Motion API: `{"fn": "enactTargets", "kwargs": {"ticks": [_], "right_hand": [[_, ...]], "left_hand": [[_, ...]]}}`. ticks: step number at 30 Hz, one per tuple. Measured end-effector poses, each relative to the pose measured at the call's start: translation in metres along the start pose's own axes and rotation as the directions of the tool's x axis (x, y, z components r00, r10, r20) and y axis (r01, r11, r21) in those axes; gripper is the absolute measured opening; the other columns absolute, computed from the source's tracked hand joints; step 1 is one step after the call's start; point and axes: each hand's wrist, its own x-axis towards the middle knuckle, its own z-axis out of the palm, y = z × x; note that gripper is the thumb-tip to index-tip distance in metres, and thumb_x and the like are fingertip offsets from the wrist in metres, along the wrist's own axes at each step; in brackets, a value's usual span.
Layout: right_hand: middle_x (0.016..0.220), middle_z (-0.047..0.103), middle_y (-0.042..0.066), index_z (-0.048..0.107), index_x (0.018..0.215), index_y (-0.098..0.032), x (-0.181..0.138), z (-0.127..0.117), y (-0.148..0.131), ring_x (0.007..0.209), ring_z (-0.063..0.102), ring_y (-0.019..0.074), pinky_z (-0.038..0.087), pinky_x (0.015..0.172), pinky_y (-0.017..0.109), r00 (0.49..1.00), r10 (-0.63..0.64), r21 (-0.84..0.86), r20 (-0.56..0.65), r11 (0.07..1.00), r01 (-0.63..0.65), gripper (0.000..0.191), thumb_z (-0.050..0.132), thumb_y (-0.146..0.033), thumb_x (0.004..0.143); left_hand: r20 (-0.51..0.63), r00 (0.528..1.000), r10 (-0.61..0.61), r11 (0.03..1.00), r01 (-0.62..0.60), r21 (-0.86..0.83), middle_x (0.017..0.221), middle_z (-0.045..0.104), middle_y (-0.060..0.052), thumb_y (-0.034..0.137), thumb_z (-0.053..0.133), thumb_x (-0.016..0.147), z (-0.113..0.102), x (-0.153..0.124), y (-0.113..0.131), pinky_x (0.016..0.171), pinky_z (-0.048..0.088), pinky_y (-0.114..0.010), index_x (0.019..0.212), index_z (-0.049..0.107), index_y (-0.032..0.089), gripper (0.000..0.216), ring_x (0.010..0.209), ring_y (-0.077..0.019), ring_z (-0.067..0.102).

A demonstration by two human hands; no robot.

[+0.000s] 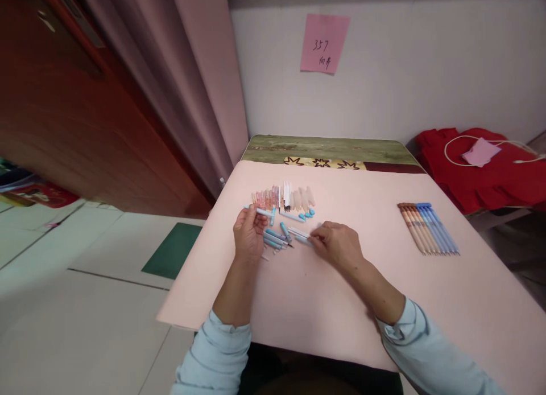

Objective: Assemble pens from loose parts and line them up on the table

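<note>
Holding: left hand (249, 235) has its grip clenched round a pen (261, 212), white with a blue end; the pen lies level across the top of the fist and sticks out on both sides.
Right grip: right hand (338, 244), knuckles up, fingertips closed on the near end of a tube (300, 234).
Tube: white, lying flat on the bench (384, 292), its free end pointing towards the left hand.
Pen place: near the bench's left edge, just this side of the row of parts.
Pile (275, 238): loose blue and white pen pieces between the two hands, touching one another, some under the left fingers.
Row (281, 197): parts laid side by side beyond the hands, clear pink ones at the left, thin white and black ones in the middle, pale beige ones at the right.
Caps (307, 214): small blue pieces just this side of the row, next to a white barrel (292, 215).
Bundle (429, 228): brown and blue pens lined up together at the right, well apart from the hands.
Sleeves: light blue, both forearms resting over the near bench edge.
Wall: pink note (324, 42) with handwriting.
Beyond the bench, right: red cloth (482, 173) with a white cord and a pink slip on it.
Left side: curtain (191, 82), wooden door (63, 110), green mat (173, 250) on the tiled floor.
</note>
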Motion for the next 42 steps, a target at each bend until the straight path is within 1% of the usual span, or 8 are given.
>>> {"fn": "enactTargets", "kwargs": {"ticks": [15, 22, 25, 27, 30, 32, 38, 42], "right_hand": [[0.084, 0.07, 0.0, 0.07, 0.084, -0.027, 0.003, -0.009, -0.008, 0.075, 0.062, 0.0156, 0.029, 0.057, 0.026, 0.975, 0.159, -0.018, 0.156, 0.987, -0.158, 0.01, 0.061, -0.029, 0.086], [0.082, 0.068, 0.0, 0.067, 0.08, -0.025, 0.003, -0.007, -0.008, 0.074, 0.06, 0.0154, 0.029, 0.058, 0.025, 0.97, 0.187, 0.005, 0.153, 0.982, -0.19, 0.008, 0.06, -0.026, 0.083], [0.078, 0.067, 0.0, 0.067, 0.079, -0.024, 0.002, -0.006, -0.006, 0.07, 0.059, 0.0145, 0.031, 0.058, 0.025, 0.979, 0.184, 0.049, 0.092, 0.981, -0.189, 0.008, 0.061, -0.027, 0.082], [0.075, 0.067, 0.0, 0.066, 0.076, -0.023, 0.003, -0.007, -0.006, 0.067, 0.058, 0.0142, 0.033, 0.059, 0.025, 0.986, 0.164, 0.092, -0.022, 0.983, -0.161, 0.007, 0.062, -0.027, 0.079], [0.07, 0.066, 0.0, 0.065, 0.072, -0.021, 0.002, -0.007, -0.006, 0.066, 0.058, 0.0144, 0.037, 0.064, 0.025, 0.976, 0.027, 0.148, -0.217, 0.989, 0.005, 0.009, 0.062, -0.027, 0.079], [0.064, 0.064, -0.001, 0.063, 0.072, -0.021, 0.002, -0.007, -0.007, 0.062, 0.057, 0.0133, 0.038, 0.064, 0.025, 0.956, -0.066, 0.171, -0.285, 0.978, 0.118, 0.012, 0.06, -0.028, 0.081], [0.058, 0.059, -0.003, 0.06, 0.071, -0.021, 0.0, -0.007, -0.008, 0.054, 0.053, 0.0109, 0.037, 0.06, 0.023, 0.938, -0.129, 0.181, -0.322, 0.964, 0.195, 0.013, 0.059, -0.027, 0.083], [0.06, 0.058, -0.003, 0.06, 0.073, -0.021, -0.002, -0.006, -0.006, 0.056, 0.052, 0.0115, 0.038, 0.059, 0.024, 0.954, -0.016, 0.31, -0.3, 0.944, 0.113, 0.012, 0.06, -0.028, 0.082]], "left_hand": [[0.051, 0.999, -0.01, 0.997, 0.007, 0.073, 0.061, 0.058, 0.003, 0.035, 0.079, 0.07, 0.003, -0.004, -0.007, 0.053, 0.045, -0.018, 0.076, 0.057, 0.015, 0.031, 0.053, -0.0069, 0.055], [0.075, 0.997, -0.019, 0.994, 0.011, 0.11, 0.06, 0.059, 0.002, 0.035, 0.079, 0.071, 0.005, -0.007, -0.007, 0.053, 0.046, -0.018, 0.075, 0.058, 0.014, 0.03, 0.053, -0.0073, 0.056], [0.111, 0.993, -0.034, 0.992, 0.019, 0.127, 0.061, 0.06, 0.002, 0.035, 0.079, 0.07, 0.007, -0.009, -0.007, 0.053, 0.046, -0.018, 0.076, 0.059, 0.014, 0.029, 0.054, -0.0076, 0.058], [0.141, 0.988, -0.063, 0.988, 0.042, 0.147, 0.064, 0.063, 0.001, 0.036, 0.08, 0.069, 0.008, -0.01, -0.007, 0.054, 0.048, -0.019, 0.078, 0.061, 0.014, 0.03, 0.056, -0.0085, 0.06], [0.181, 0.976, -0.119, 0.982, 0.088, 0.167, 0.067, 0.065, 0.0, 0.036, 0.081, 0.068, 0.009, -0.011, -0.01, 0.054, 0.05, -0.021, 0.081, 0.063, 0.013, 0.032, 0.057, -0.0096, 0.062], [0.19, 0.971, -0.145, 0.98, 0.114, 0.162, 0.067, 0.064, 0.0, 0.036, 0.081, 0.069, 0.009, -0.012, -0.012, 0.054, 0.05, -0.02, 0.082, 0.063, 0.013, 0.032, 0.057, -0.0096, 0.062], [0.185, 0.971, -0.153, 0.983, 0.131, 0.126, 0.068, 0.064, 0.0, 0.036, 0.081, 0.068, 0.008, -0.011, -0.013, 0.056, 0.051, -0.02, 0.083, 0.064, 0.013, 0.033, 0.059, -0.0094, 0.063], [0.189, 0.972, -0.141, 0.981, 0.112, 0.156, 0.066, 0.064, 0.0, 0.038, 0.08, 0.068, 0.008, -0.013, -0.01, 0.055, 0.051, -0.021, 0.08, 0.064, 0.013, 0.032, 0.058, -0.0094, 0.061]]}}
